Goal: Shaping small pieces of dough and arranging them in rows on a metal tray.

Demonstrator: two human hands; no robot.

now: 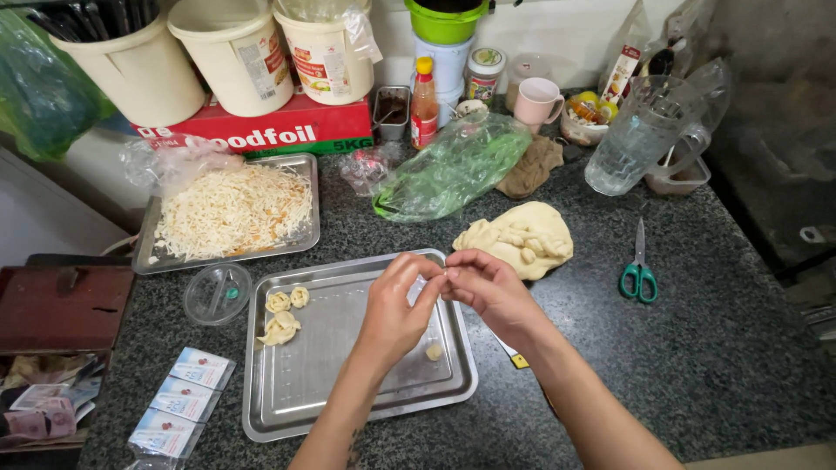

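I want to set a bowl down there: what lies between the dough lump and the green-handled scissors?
Nothing: in the head view, only bare speckled counter lies between the dough lump and the scissors.

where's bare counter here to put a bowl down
Bare dark granite counter lies right of the green-handled scissors and in front of the pale dough lump. The steel tray is mostly bare toward its near edge. The back row, around the clear plastic jug and white buckets, is crowded.

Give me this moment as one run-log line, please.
left hand and right hand: fingertips together over steel tray | held item: too small to tell | shaped dough pieces on tray | dough lump beside tray | scissors untouched
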